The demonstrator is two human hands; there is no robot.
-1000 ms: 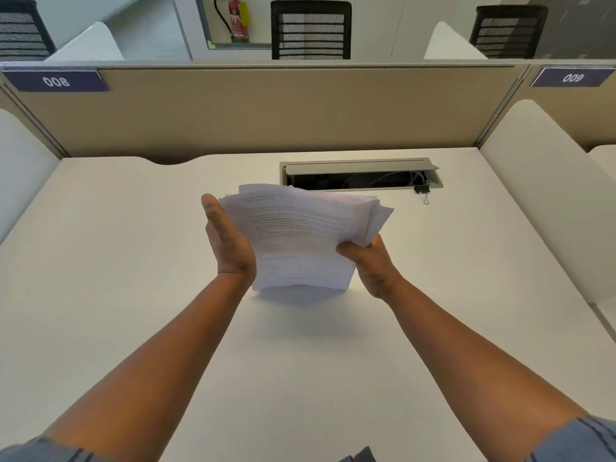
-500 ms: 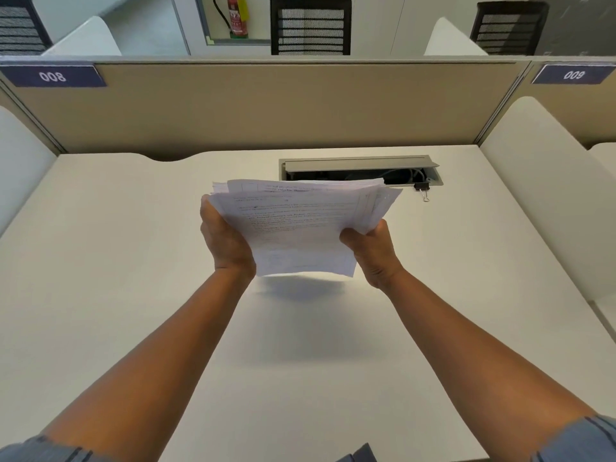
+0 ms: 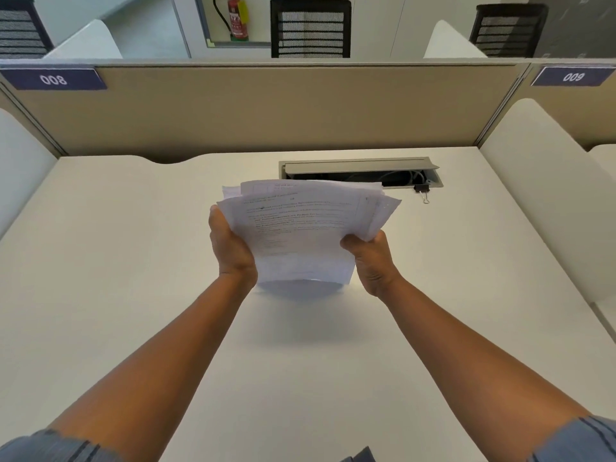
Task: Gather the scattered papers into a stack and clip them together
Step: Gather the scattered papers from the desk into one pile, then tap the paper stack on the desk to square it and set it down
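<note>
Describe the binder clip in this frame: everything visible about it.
The binder clip is small, with a black body and silvery wire handles. It lies on the white desk at the front right corner of the grey cable tray, its body against the tray's rim and one wire handle pointing toward the person. Nothing grips it: both hands hold the papers, which sit to its left, not yet clipped. Finer detail is too small to tell.

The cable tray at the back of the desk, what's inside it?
Inside the cable tray, grey cables show in the dark opening. The held papers cover its left part. A binder clip sits by its front edge.
</note>
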